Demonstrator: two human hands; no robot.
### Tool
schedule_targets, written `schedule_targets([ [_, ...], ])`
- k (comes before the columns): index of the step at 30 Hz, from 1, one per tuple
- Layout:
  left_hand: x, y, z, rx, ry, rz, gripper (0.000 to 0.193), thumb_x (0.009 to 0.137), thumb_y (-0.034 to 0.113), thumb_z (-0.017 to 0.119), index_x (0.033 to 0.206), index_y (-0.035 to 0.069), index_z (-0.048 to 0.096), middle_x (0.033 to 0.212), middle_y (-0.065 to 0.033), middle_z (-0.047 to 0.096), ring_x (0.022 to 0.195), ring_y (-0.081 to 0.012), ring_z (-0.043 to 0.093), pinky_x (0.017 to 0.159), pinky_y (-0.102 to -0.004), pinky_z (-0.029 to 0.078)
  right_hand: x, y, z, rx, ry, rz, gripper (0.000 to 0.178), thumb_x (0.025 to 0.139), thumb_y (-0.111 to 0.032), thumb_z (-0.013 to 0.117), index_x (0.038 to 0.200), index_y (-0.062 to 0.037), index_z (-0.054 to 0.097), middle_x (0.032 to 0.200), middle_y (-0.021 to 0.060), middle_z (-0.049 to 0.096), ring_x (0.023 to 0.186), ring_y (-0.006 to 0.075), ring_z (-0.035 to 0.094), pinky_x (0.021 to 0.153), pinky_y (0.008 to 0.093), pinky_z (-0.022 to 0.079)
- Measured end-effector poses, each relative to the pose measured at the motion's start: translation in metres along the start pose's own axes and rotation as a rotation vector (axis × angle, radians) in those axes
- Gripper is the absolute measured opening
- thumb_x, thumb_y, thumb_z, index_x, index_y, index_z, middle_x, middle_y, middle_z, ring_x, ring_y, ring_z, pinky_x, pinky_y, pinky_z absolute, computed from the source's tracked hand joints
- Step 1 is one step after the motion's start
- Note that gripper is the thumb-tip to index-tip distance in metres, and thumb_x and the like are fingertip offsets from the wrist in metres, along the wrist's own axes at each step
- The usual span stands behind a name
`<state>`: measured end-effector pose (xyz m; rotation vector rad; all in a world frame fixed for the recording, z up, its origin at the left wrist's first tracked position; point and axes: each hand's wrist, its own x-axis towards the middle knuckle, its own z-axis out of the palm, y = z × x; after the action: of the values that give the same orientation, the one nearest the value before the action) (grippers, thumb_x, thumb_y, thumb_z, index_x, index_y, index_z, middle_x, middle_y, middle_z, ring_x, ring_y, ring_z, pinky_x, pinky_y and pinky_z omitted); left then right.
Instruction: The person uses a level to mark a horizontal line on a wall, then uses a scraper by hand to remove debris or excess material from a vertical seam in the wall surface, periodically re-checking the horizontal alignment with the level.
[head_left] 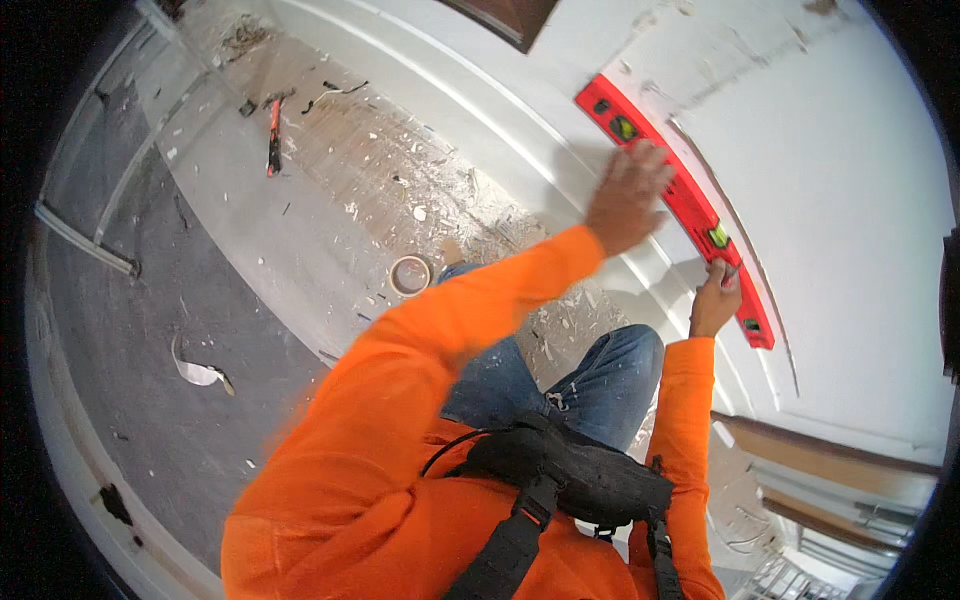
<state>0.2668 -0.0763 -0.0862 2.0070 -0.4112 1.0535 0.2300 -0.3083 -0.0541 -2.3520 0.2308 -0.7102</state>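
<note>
A red spirit level [682,190] with several green vials lies slanted against the white wall. My left hand [630,195] is at its upper part, fingers stretched out and slightly blurred; whether the fingertips press on it I cannot tell. Lower down, my right hand [715,300] has its thumb and fingers closed at the level's near edge, just below a vial. A small dark bit shows by those fingers, too small to name. Just beyond the level, a thin dark gap or edge [745,240] runs along the wall.
White baseboard moulding [490,95] borders the debris-strewn floor [370,160]. A tape roll [410,275] lies by my knee, a red-handled hammer [274,140] farther off. A metal frame [110,255] stands at left, a curled white strip [195,370] near it. Brown-edged panels [830,445] are at right.
</note>
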Motion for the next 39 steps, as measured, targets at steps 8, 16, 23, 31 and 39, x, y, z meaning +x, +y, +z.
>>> schedule_targets([
  [8, 0.036, 0.001, 0.018, 0.146, 0.026, -0.114, 0.044, 0.067, 0.033, 0.077, 0.103, 0.011, 0.063, 0.138, -0.0124, 0.043, 0.135, -0.0308, 0.033, 0.113, -0.0533, 0.021, -0.036, -0.018, 0.003, -0.014, -0.283, 0.211, 0.03, 0.093, -0.032, 0.057, 0.091, -0.002, 0.061, 0.066, 0.0027, 0.053, 0.05, 0.0099, 0.048, 0.047, 0.0255, 0.039],
  [16, 0.035, 0.001, 0.02, 0.074, -0.014, -0.206, 0.022, 0.084, 0.02, 0.056, 0.103, 0.011, 0.062, 0.139, -0.009, 0.044, 0.136, -0.0287, 0.033, 0.117, -0.0503, 0.017, -0.05, -0.033, 0.056, 0.172, -1.153, 0.403, 0.049, 0.089, -0.029, 0.065, 0.125, 0.0003, 0.049, 0.097, 0.0072, 0.061, 0.077, 0.0139, 0.06, 0.067, 0.0291, 0.05],
  [23, 0.04, -0.007, 0.013, 0.021, 0.016, -0.21, 0.019, 0.083, 0.02, 0.057, 0.096, 0.01, 0.066, 0.139, -0.0107, 0.046, 0.132, -0.0276, 0.037, 0.114, -0.0481, 0.022, -0.029, -0.065, 0.139, 0.487, -0.981, 0.431, 0.039, 0.097, -0.026, 0.059, 0.129, -0.01, 0.043, 0.081, 0.006, 0.062, 0.068, 0.0148, 0.062, 0.056, 0.0266, 0.051],
  [31, 0.056, -0.016, 0.02, -0.125, -0.03, -0.318, 0.031, 0.085, 0.018, 0.055, 0.109, 0.003, 0.068, 0.127, -0.0086, 0.052, 0.121, -0.0271, 0.042, 0.087, -0.0362, 0.038, -0.005, -0.118, 0.158, 0.229, -1.011, 0.265, 0.032, 0.095, -0.028, 0.059, 0.12, -0.0102, 0.05, 0.074, 0.0068, 0.061, 0.056, 0.0142, 0.059, 0.046, 0.0271, 0.048],
  [39, 0.06, -0.015, 0.017, -0.135, 0.037, -0.404, 0.033, 0.084, 0.019, 0.054, 0.11, 0.0, 0.064, 0.116, -0.0086, 0.054, 0.113, -0.0247, 0.046, 0.083, -0.0341, 0.04, -0.031, -0.119, 0.094, 0.027, -1.01, 0.353, 0.031, 0.095, -0.028, 0.059, 0.119, -0.0101, 0.05, 0.074, 0.0066, 0.061, 0.055, 0.0142, 0.058, 0.045, 0.0271, 0.048],
])
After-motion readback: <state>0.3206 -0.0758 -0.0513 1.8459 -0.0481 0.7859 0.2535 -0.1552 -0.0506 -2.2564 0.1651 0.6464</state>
